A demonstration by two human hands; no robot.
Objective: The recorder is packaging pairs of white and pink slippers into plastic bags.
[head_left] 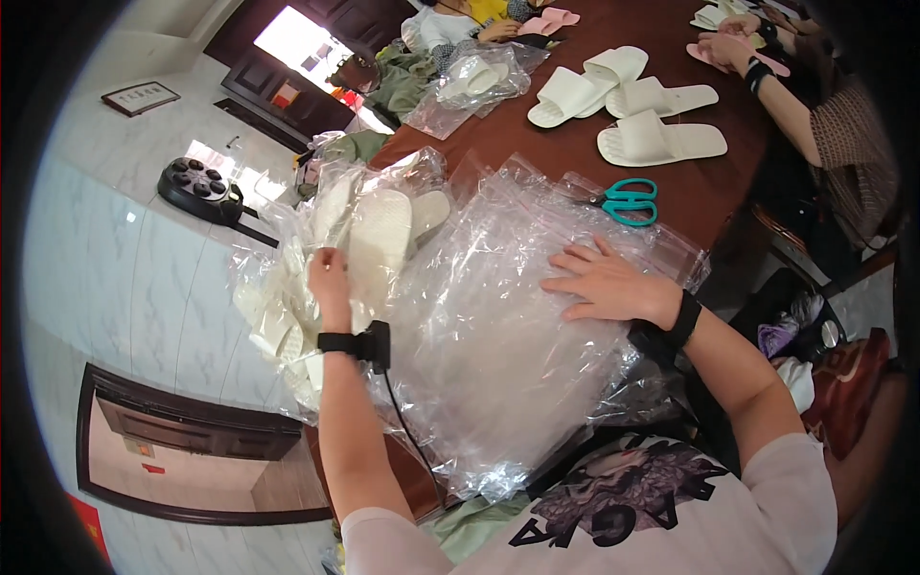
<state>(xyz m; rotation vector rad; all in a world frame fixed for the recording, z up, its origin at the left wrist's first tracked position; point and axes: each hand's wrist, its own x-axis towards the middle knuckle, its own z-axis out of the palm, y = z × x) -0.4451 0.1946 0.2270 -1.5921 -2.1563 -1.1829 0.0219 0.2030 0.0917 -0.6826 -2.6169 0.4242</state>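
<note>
My left hand (pixel 330 278) reaches into a heap of bagged white slippers (pixel 376 230) at the table's left end and pinches the plastic around one slipper. My right hand (pixel 606 285) lies flat, fingers spread, on a thick stack of clear plastic bags (pixel 498 326) in front of me. Both wrists wear black bands; a cable runs down from the left one.
Teal scissors (pixel 628 201) lie just beyond the bag stack on the dark wooden table (pixel 704 187). Several loose white slippers (pixel 632 105) lie farther out. Another person's hands (pixel 728 43) work at the far right, and a second person sits at the far end. A black round device (pixel 199 188) sits on the tiled floor to the left.
</note>
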